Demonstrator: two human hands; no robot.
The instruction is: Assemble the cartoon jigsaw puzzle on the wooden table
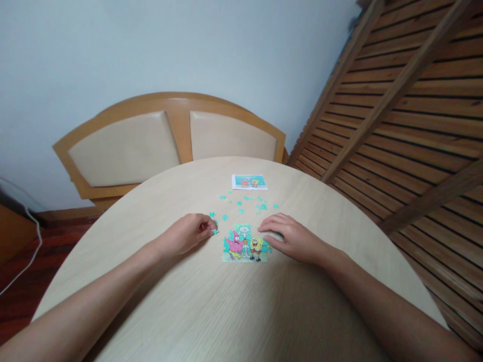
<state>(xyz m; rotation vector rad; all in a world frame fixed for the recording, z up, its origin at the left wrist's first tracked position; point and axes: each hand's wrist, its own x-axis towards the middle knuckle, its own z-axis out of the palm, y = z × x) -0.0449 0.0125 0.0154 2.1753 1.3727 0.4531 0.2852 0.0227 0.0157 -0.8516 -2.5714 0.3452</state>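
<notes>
A partly joined jigsaw puzzle (245,246) with a pink starfish figure, a pale standing figure and a yellow square figure lies on the round table (211,311). Left of it, my left hand (191,232) pinches a small teal puzzle piece (215,232) between thumb and fingers. My right hand (289,235) rests at the puzzle's right edge, fingers apart and slightly curved, with nothing visibly held. Several loose teal pieces (240,203) are scattered beyond the puzzle, between both hands.
Behind the loose pieces lies a reference picture card (249,182). A wooden bench with cream padded backs (128,146) stands past the table's far edge, against a pale wall. Wooden slats (407,100) rise at the right. A white cable (37,241) hangs at the left.
</notes>
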